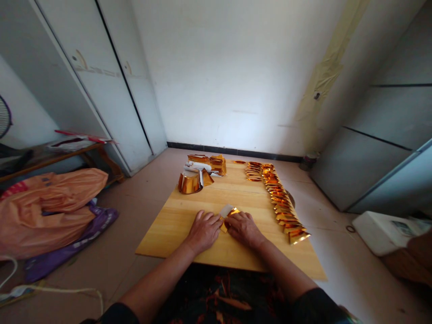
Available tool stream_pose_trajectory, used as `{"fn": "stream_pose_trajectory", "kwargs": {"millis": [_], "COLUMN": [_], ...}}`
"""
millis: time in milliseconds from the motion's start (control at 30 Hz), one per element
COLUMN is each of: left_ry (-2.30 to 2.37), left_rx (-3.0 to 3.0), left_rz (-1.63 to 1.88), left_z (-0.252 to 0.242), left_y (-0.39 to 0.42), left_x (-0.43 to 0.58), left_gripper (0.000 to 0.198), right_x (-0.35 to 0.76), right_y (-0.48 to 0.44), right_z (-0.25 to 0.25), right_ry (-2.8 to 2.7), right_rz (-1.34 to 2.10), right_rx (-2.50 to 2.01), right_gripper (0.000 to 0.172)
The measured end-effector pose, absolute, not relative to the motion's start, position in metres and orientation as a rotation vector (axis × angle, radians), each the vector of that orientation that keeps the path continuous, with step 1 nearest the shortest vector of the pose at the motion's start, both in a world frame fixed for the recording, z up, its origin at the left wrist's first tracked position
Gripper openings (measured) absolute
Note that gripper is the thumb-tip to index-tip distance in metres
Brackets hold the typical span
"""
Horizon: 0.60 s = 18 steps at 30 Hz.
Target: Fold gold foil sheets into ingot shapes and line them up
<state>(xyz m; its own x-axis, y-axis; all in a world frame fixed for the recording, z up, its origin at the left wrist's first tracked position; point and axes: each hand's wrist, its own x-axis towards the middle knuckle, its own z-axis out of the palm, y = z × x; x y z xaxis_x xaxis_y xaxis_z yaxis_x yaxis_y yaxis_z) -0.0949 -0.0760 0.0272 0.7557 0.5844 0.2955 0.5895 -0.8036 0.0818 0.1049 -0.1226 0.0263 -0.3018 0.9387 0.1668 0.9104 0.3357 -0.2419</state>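
Note:
A small sheet of gold foil paper (227, 210), pale on one side, lies on the wooden board in front of me, partly folded. My left hand (203, 230) presses its left edge, fingers bent and closed on it. From the other side my right hand (243, 228) pinches the shiny edge. The fingers cover much of the sheet. Beyond my left hand stands a curved stack of gold foil sheets (190, 183). Folded gold foil pieces (282, 207) overlap in a long row along the board's right side.
The wooden board (162, 234) rests low over the tiled floor. More foil bundles (218, 164) lie at its far edge. Orange and purple bags (50, 211) are on the floor at left, near a pale cable (74, 290). A white box (381, 231) stands at right.

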Motion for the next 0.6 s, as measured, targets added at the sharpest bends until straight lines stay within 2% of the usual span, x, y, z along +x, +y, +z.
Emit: {"fn": "stream_pose_trajectory", "kwargs": {"millis": [100, 600], "left_ry": [-1.004, -0.997], "left_rx": [-2.922, -2.931], "left_rz": [-0.502, -0.461], "left_z": [0.0249, 0.0181], "left_y": [-0.0786, -0.0778], "left_x": [-0.094, -0.096], "left_gripper": [0.033, 0.042], "right_x": [0.1023, 0.0963], "right_y": [-0.1216, -0.1213], "right_z": [0.0279, 0.0355], "right_ry": [-2.353, -2.39], "right_rz": [0.111, 0.115], "right_rx": [-1.698, -1.757], "right_gripper": [0.032, 0.031]}}
